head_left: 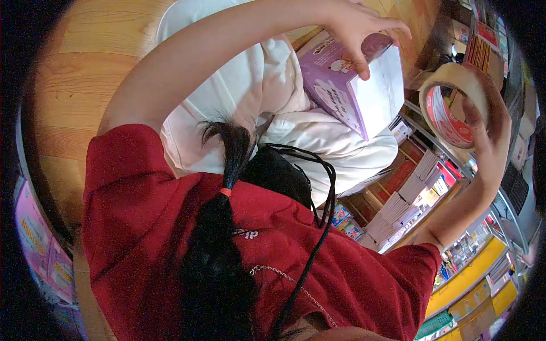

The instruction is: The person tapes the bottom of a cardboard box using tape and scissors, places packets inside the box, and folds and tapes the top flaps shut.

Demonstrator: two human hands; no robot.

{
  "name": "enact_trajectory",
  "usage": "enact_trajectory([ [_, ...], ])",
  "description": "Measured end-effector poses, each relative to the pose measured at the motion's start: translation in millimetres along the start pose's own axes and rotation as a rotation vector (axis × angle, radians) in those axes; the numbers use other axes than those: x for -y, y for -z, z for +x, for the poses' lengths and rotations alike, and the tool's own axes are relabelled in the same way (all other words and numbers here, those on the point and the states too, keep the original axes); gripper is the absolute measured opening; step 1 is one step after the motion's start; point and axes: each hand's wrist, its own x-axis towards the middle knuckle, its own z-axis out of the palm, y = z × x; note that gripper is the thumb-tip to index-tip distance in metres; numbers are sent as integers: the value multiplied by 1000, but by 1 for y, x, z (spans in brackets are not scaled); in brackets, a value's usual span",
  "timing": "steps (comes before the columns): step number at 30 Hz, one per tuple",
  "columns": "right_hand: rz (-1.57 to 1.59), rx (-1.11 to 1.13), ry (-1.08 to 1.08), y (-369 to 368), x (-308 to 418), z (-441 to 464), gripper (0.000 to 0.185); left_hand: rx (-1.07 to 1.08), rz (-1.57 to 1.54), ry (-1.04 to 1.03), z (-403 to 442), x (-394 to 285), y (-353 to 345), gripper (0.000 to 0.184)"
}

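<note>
My right grip [491, 116] is clamped around the tape [449, 126], just beside the box [372, 96], which sits tilted at my lap [335, 135]. My left grip [357, 29] spreads across the box's upper end and touches its edge, though I cannot tell whether it pinches. I judge the step in hand as steadying the box with the tape near; the next move calls for a firm hold on both.

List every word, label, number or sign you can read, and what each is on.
"di", as pictured, on the shirt; possibly upside down.
Tape core: print too blurred.
Box: lettering too blurred.
Purple packs: lettering too blurred.
Shelves: print too small.
</note>
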Motion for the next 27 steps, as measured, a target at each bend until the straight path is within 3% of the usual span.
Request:
enact_trajectory([
  [5,5,-21,-7,1,4,3,46,138,29,125,2,-9,10,113],
  [8,-7,-39,-2,-2,5,7,44,-19,83,11,-1,-4,1,117],
  [11,-17,-65,23,-1,10,11,43,97,17,80,2,-4,6,120],
  [16,-22,-130,43,4,6,13,46,20,99,23,0,-4,4,124],
  [20,-30,-7,23,1,4,18,47,5,123,54,-1,-5,3,128],
  [23,18,-39,-36,-7,6,18,39,61,72,86,1,-6,6,128],
  [27,59,-49,-23,-12,6,20,38,-35,166,47,-1,-4,0,125],
])
